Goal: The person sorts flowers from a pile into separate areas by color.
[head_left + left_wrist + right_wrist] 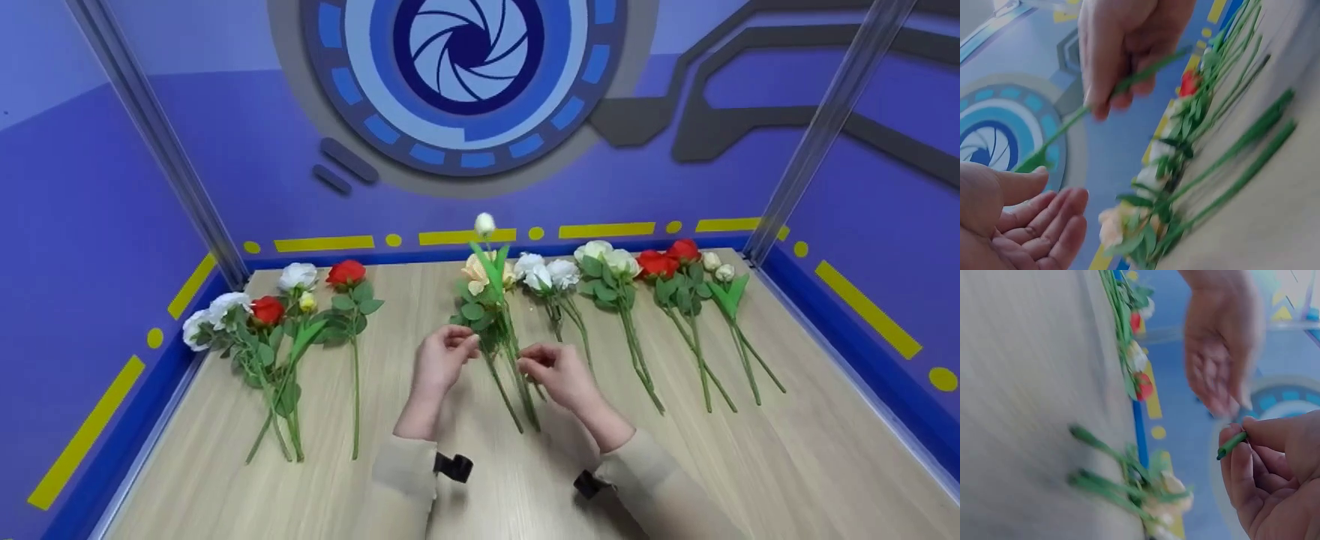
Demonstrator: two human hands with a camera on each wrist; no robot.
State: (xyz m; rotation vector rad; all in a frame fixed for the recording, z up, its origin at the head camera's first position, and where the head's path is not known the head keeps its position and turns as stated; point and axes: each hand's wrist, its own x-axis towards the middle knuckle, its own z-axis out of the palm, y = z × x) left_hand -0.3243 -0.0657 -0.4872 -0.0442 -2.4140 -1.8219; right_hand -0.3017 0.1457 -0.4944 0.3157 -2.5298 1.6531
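My right hand (561, 376) pinches the green stem of a white tulip (484, 225) between thumb and fingers. The tulip stands raised above the table, its long leaves (495, 271) below the bloom. In the right wrist view the stem's cut end (1231, 445) pokes out from the fingertips. My left hand (444, 358) is beside the stem, its fingers loosely bent; the left wrist view shows that palm (1022, 236) holding nothing. Behind and beneath the tulip lie peach flowers (477, 276) with green leaves and stems on the table.
To the right lie white flowers (547, 273), cream roses (609, 259), red roses (669, 259) and small white tulips (718, 265). A mixed group on the left has white blooms (225, 310), a yellow bud (307, 301) and a red rose (346, 273). Purple panels (247, 150) enclose the wooden table (480, 495).
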